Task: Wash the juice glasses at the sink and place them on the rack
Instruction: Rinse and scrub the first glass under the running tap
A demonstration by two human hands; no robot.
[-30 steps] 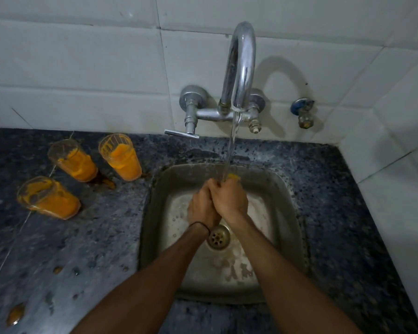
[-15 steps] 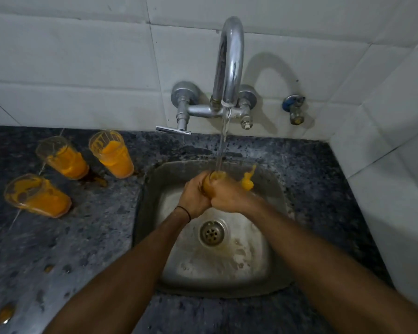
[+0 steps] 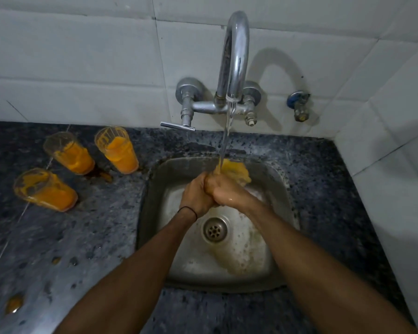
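Left hand and right hand: fingers curled, pressed together over the sink, both apparently gripping one juice-smeared glass. It is mostly hidden and juts beyond the right hand into the stream from the tap. On the dark speckled counter left of the sink, three glasses part full of orange juice, well apart from the hands; white tiles behind, drain near the wrists.
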